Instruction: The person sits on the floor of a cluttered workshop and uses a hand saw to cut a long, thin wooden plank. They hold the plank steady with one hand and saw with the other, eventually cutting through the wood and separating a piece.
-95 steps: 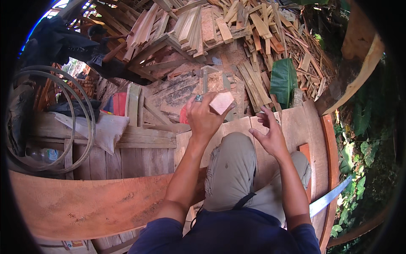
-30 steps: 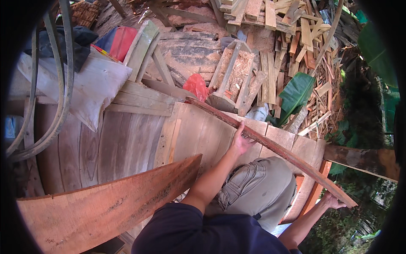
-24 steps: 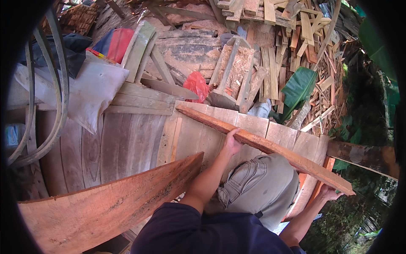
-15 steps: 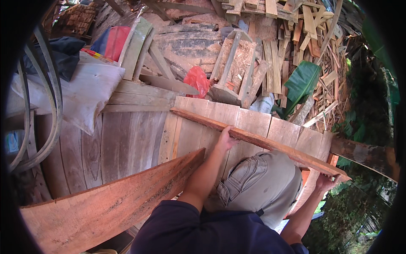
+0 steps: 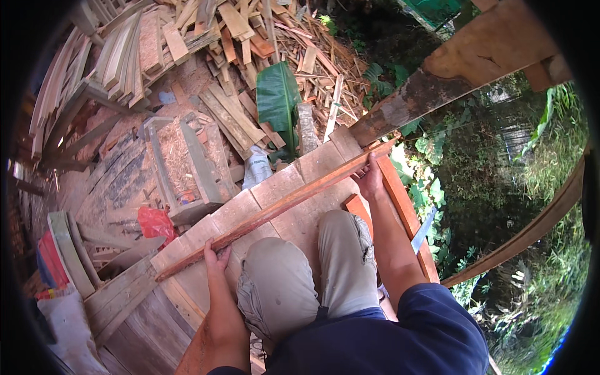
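A long, narrow reddish-brown wooden strip (image 5: 282, 205) lies slantwise across the pale plank platform (image 5: 314, 164), its right end higher in the view. My left hand (image 5: 217, 257) has its fingers curled on the strip toward the left end. Near the opposite end, my right hand (image 5: 370, 179) grips it from the near side. My knees, in grey trousers, are just on the near side of the strip. Part of each palm is hidden.
Beyond the platform stand a sawdust-filled wooden frame (image 5: 199, 169), a red plastic bag (image 5: 154, 223) and a white sack (image 5: 257, 167). Offcuts (image 5: 237, 25) are heaped behind. A reddish board (image 5: 405, 215) runs along the right edge, with greenery past it.
My view has swung to the right. My left hand has shifted from the strip's middle toward its left end, while my right hand stays near the right end.
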### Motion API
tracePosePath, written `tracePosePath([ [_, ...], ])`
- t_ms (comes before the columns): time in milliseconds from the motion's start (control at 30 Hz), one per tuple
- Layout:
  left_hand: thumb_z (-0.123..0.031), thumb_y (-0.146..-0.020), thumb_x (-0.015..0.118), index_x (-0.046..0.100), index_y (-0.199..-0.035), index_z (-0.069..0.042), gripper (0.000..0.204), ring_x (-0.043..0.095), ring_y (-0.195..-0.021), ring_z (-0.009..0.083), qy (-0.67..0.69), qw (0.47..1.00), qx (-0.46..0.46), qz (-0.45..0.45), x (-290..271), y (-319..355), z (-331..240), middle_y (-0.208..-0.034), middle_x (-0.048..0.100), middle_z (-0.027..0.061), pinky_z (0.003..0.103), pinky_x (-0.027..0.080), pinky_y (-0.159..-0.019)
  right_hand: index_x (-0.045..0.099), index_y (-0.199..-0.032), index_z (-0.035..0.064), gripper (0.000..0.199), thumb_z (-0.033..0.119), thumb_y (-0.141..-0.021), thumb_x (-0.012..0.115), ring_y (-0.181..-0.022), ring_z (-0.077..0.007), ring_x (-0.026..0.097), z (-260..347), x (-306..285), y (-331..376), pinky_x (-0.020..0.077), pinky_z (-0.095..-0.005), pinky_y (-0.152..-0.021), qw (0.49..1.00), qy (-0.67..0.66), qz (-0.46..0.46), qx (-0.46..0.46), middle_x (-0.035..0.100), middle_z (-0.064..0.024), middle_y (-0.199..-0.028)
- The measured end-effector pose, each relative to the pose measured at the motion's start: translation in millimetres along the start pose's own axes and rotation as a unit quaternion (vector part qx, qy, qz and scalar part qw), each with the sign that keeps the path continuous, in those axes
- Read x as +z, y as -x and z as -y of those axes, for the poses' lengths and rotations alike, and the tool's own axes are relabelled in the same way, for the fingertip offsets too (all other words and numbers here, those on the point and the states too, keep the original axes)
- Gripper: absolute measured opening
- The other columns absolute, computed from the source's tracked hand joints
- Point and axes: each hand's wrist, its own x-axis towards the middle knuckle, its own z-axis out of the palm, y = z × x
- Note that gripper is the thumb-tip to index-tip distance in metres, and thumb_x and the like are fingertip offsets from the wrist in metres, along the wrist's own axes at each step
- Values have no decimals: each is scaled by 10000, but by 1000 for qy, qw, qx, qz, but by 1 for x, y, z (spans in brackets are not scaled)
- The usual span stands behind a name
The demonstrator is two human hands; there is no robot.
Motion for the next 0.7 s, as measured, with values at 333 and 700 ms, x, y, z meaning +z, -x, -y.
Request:
tracePosePath([
  [333, -285, -815, 671, 596, -1032, -76, 310, 616, -980, 280, -98, 995, -2, -11, -22, -34, -16, -1049, 634, 118, 455, 524, -902, 439, -1270, 11, 711, 635, -930, 425, -1076, -315, 573, -19, 5, -22, 481, -493, -944, 996, 91, 13, 6, 542, -181, -1142],
  [700, -416, -899, 598, 596, -1086, -33, 426, 654, -890, 294, -196, 979, -49, 28, -13, -5, -24, -973, 659, 142, 426, 575, -791, 471, -1222, -56, 745, 612, -897, 518, -886, -317, 669, -23, 8, -25, 577, -433, -760, 989, 128, -66, 18, 562, -211, -1132],
])
